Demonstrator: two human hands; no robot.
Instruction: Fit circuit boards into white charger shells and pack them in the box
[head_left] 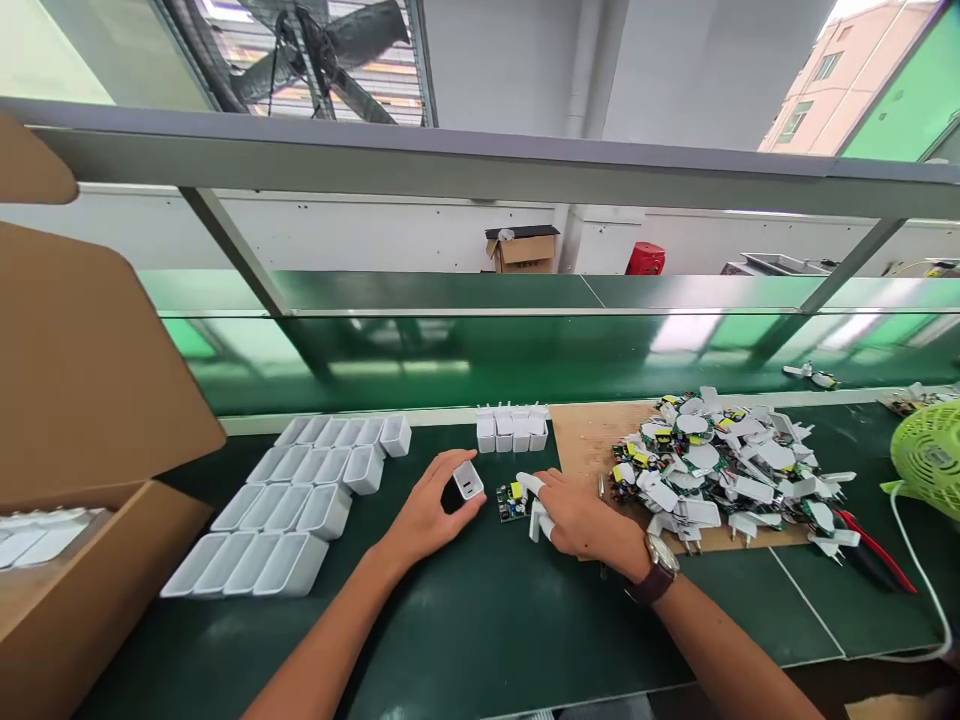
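Note:
My left hand (433, 508) is closed around a small white plastic charger housing (468, 481), whose end with two slots faces up. To its right, my right hand (581, 515) has white covers on the thumb and a finger and a watch on the wrist. Its covered fingertips pinch the right edge of a small circuit board (513, 502) with a yellow part on it. The board is just above the green table, a short way from the housing. Behind the hands stands a short row of white housings (512, 430) with pins on top.
Rows of open white housings (289, 505) lie at left, beside an open cardboard box (127, 580). A heap of boards with white plug parts (720, 465) covers a brown sheet at right. Red-handled pliers (877, 555) and a green fan (930, 460) are farther right.

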